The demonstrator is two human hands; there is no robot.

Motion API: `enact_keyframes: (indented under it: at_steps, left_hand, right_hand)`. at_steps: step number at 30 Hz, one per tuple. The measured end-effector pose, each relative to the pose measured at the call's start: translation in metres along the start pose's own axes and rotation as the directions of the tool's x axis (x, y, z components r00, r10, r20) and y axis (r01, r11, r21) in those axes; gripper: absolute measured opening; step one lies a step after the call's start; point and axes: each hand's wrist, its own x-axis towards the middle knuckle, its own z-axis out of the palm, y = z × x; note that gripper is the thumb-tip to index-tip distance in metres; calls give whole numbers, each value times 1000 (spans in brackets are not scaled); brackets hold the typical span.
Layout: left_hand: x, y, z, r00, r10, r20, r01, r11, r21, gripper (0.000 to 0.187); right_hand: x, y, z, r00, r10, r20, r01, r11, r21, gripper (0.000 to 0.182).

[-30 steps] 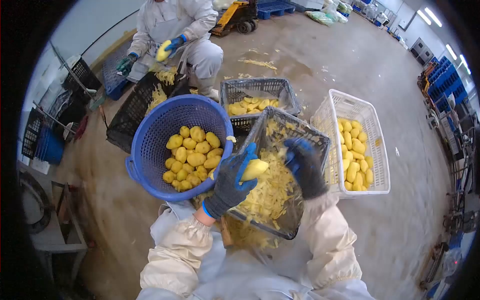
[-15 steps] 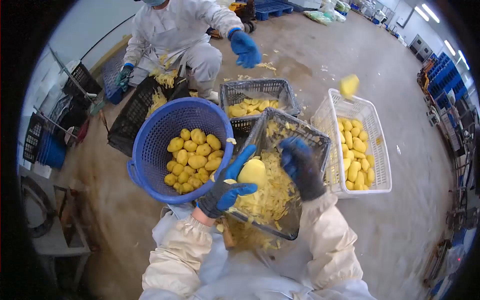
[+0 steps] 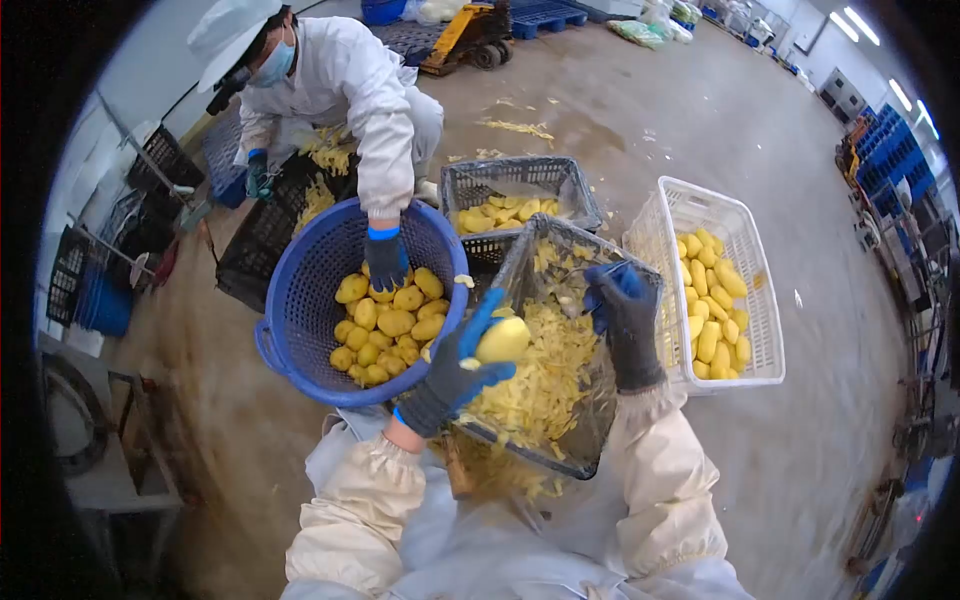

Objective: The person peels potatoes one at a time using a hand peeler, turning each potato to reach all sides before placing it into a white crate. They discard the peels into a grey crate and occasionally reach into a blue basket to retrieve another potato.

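My left hand (image 3: 455,365), in a blue and black glove, holds a yellow potato (image 3: 503,340) between thumb and fingers. The potato's visible side looks peeled. Below it, a plastic-lined crate (image 3: 641,290) holds a heap of potato peelings (image 3: 540,385). Over that crate's right side is my right hand (image 3: 625,310), fingers curled closed; what they grip is too small to make out. To the left stands a round blue basket (image 3: 300,290) of potatoes (image 3: 395,322), with a co-worker's gloved hand (image 3: 387,262) reaching into it.
A white crate (image 3: 755,300) of peeled potatoes (image 3: 715,310) stands to the right. Behind the peelings is a dark crate (image 3: 575,185) with yellow pieces. The co-worker (image 3: 350,90) crouches at the back left beside a black crate (image 3: 250,245). Scraps (image 3: 520,128) lie on the floor.
A potato in the air above the white crate is no longer there. The co-worker has leaned forward and put a hand into the blue basket. My right hand has shifted slightly up and right.
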Motion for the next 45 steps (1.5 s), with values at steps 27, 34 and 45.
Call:
enact_keyframes:
  at_steps: [27,34,45]
  left_hand:
    - [27,-37,14,925,-378,36,-19,-142,-990,27]
    - [35,-52,9,874,-480,76,-65,-271,-960,21]
    - [35,-38,1,916,-381,129,-4,-330,-944,33]
  right_hand:
    - [-25,35,51,965,-40,259,9,993,120,10]
    - [-41,39,70,906,-340,252,330,940,85,10]
    - [-28,33,61,808,-518,279,557,827,-76,10]
